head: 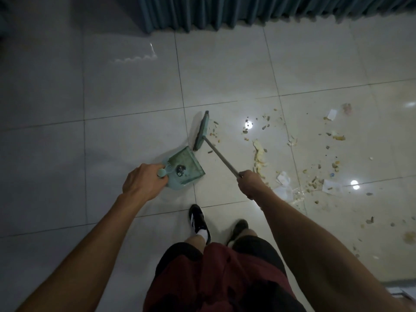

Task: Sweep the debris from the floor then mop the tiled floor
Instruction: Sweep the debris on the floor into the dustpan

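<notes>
Your left hand [144, 180] grips the pale green plastic dustpan [185, 169] on the glossy tiled floor [126, 82]; your right hand [251, 183] clasps the metal-handled green broom [202, 132], its head just beyond the pan, with scattered food-and-paper debris [315, 158] right.

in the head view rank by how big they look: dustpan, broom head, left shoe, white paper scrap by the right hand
1. dustpan
2. broom head and left shoe: look about alike, and the shoe is nearer the camera, so unranked
3. paper scrap, smallest
</notes>
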{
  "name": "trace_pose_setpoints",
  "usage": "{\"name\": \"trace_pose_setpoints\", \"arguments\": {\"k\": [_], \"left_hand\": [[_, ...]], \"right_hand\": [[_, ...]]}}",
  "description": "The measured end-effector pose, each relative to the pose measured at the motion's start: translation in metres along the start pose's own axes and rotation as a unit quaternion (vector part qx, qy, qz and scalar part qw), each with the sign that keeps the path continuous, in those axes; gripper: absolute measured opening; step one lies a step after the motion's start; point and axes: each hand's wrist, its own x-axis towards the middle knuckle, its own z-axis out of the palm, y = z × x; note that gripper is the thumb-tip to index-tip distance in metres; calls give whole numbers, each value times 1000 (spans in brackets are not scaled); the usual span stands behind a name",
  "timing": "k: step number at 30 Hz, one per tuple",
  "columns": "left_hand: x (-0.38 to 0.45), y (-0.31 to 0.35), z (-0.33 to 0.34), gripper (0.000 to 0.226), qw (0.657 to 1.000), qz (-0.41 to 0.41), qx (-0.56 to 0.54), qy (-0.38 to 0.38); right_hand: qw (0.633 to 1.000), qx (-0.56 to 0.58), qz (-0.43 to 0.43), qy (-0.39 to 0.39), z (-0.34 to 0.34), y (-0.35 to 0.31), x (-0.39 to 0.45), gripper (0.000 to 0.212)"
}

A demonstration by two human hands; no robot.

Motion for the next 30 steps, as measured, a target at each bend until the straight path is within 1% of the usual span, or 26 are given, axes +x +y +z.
{"name": "trace_pose_setpoints", "arguments": {"k": [3,6,10,14,17,19,23,30], "left_hand": [[16,-2,-7,17,1000,-14,4,3],[30,3,-11,18,999,-38,0,15],[47,17,-11,24,998,-64,-10,23],[62,42,-10,20,998,-61,16,18],[70,58,-13,14,997,-58,33,26],[73,67,-15,14,997,-50,49,24],[71,80,-16,13,997,-25,77,12],[59,90,-12,14,996,35,78,-4]], "right_hand": [[999,-37,-27,-13,-8,-19,27,25],[994,-87,-66,-25,-14,-35,62,29],[986,-137,-79,-42,-25,-46,97,31],[984,-167,-48,-44,-39,-43,115,32],[985,-161,-26,-52,-46,-35,117,27],[986,-159,-16,-53,-51,-27,114,31],[985,-160,0,-60,-51,-1,97,31],[990,-122,61,-36,-39,59,48,31]]}}
